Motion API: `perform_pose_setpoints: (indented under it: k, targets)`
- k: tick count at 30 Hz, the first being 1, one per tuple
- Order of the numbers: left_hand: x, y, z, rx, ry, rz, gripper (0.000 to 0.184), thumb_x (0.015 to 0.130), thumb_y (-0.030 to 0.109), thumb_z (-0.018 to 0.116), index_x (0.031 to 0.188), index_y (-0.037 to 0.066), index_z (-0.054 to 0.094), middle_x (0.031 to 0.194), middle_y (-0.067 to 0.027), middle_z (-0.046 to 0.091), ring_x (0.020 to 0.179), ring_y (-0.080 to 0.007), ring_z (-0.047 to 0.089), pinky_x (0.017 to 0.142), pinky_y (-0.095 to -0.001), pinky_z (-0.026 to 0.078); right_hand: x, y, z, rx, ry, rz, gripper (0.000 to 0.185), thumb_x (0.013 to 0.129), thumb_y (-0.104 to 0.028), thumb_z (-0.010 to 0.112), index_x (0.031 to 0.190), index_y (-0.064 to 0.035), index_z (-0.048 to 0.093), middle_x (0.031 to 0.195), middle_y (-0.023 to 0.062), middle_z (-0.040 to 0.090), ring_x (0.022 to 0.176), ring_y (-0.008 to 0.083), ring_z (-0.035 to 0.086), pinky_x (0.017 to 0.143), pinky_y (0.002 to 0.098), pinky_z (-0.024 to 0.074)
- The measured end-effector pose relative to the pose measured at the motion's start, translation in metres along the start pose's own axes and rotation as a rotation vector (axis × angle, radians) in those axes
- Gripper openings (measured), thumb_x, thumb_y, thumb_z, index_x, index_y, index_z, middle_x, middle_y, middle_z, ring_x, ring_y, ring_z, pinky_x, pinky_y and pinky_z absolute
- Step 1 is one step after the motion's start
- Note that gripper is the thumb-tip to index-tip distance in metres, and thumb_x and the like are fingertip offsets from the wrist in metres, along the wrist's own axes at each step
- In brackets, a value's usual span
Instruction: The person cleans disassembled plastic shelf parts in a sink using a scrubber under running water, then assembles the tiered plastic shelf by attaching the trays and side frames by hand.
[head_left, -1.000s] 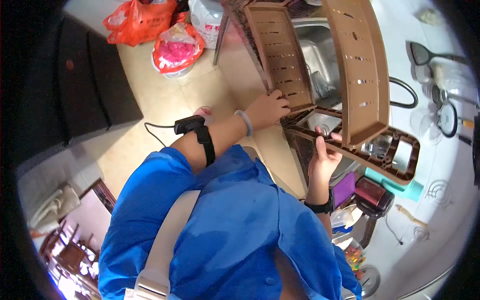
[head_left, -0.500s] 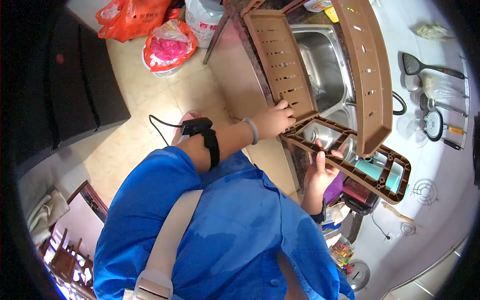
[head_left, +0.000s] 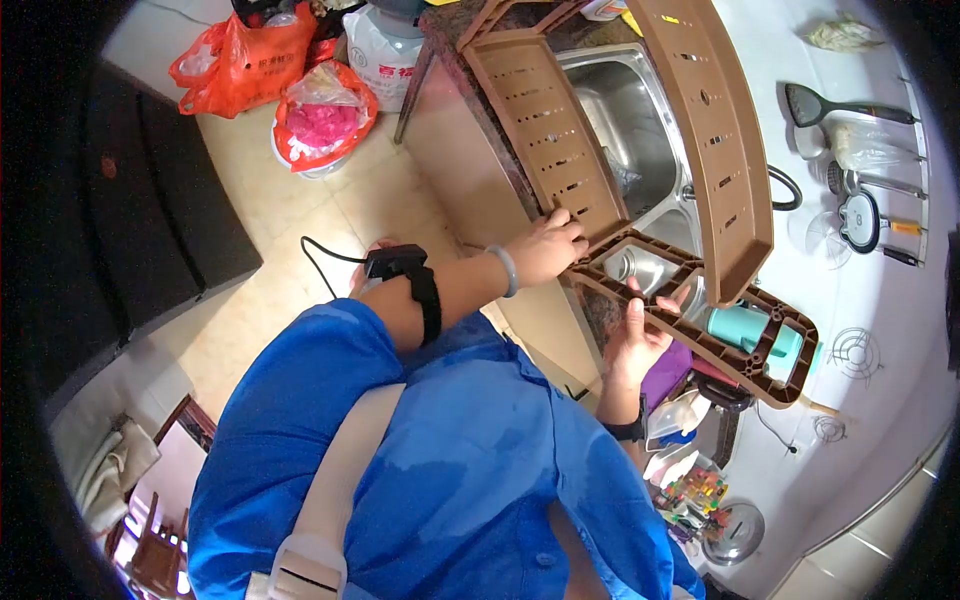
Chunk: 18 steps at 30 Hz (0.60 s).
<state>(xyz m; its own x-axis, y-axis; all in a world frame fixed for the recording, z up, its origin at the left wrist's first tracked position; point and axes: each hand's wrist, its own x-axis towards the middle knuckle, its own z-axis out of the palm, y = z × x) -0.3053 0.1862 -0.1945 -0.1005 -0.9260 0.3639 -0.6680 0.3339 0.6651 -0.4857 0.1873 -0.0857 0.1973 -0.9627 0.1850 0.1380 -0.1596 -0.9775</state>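
Note:
A brown plastic rack has two slotted shelves, a nearer one (head_left: pixel 545 125) and a farther one (head_left: pixel 722 160), joined by an open end frame (head_left: pixel 783 345). It stands over the counter beside the sink. My left hand (head_left: pixel 548 248), with a bangle on the wrist, is closed over the nearer shelf's corner, where the shelf meets the end frame. My right hand (head_left: pixel 637 345) grips the end frame's near bar, its thumb in front and other fingers partly hidden behind. Through the frame's openings show a turquoise container (head_left: pixel 738 328) and a shiny metal vessel (head_left: pixel 645 268).
A steel sink (head_left: pixel 632 100) lies between the two shelves. Cooking utensils, including a black spatula (head_left: pixel 805 103), hang on the wall. Red plastic bags (head_left: pixel 262 62) and a lined bin (head_left: pixel 325 120) stand on the floor. A round metal lid (head_left: pixel 735 533) is at the lower right.
The view has shifted slightly, moving the surroundings a little in the picture. Both hands keep their places on the rack, and the rack itself looks about the same.

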Motion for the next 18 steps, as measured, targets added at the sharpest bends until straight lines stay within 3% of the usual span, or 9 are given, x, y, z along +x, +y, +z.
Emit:
perform_pose_setpoints:
  k: [4, 6, 11, 18]
  targets:
    - [-0.001, -0.001, 0.0, 0.003, 0.004, 0.013, 0.031, 0.082, 0.014, 0.052, 0.109, 0.003, 0.063, 0.111, -0.01, 0.057, 0.106, -0.029, 0.046, 0.093, -0.0351, 0.043, 0.0, 0.003, 0.007, -0.055, -0.018, -0.041, 0.029, 0.084, 0.012, 0.057, 0.102, -0.0095, 0.049, 0.155, 0.0044, 0.009, 0.106, 0.0288, 0.061, 0.093, 0.0419, 0.0487]
    - [-0.001, -0.002, 0.001, 0.0, -0.007, 0.005, 0.031, 0.082, 0.014, 0.052, 0.109, 0.003, 0.063, 0.111, -0.0102, 0.056, 0.106, -0.029, 0.046, 0.092, -0.0351, 0.043, 0.001, 0.001, 0.01, -0.041, 0.028, -0.036, 0.031, 0.081, 0.015, 0.058, 0.099, -0.0086, 0.048, 0.154, 0.0077, 0.012, 0.103, 0.0266, 0.062, 0.097, 0.0391, 0.0445]
    - [0.001, -0.005, 0.004, -0.03, 0.004, 0.037, 0.025, 0.082, 0.014, 0.05, 0.1, 0.003, 0.062, 0.107, -0.0089, 0.053, 0.109, -0.0293, 0.043, 0.091, -0.0392, 0.044, 0.001, 0.004, 0.009, -0.056, 0.015, -0.063, 0.032, 0.08, 0.015, 0.059, 0.101, -0.0079, 0.049, 0.152, 0.0095, 0.017, 0.101, 0.0255, 0.062, 0.097, 0.039, 0.0445]
    - [-0.001, -0.007, 0.007, -0.016, -0.026, 0.058, 0.025, 0.081, 0.012, 0.05, 0.101, 0.003, 0.061, 0.109, -0.0092, 0.052, 0.108, -0.0294, 0.043, 0.09, -0.0401, 0.044, 0.001, 0.003, 0.021, -0.034, 0.057, 0.033, 0.033, 0.08, 0.013, 0.062, 0.101, -0.0073, 0.048, 0.145, 0.0107, 0.028, 0.1, 0.0249, 0.063, 0.093, 0.038, 0.0473]
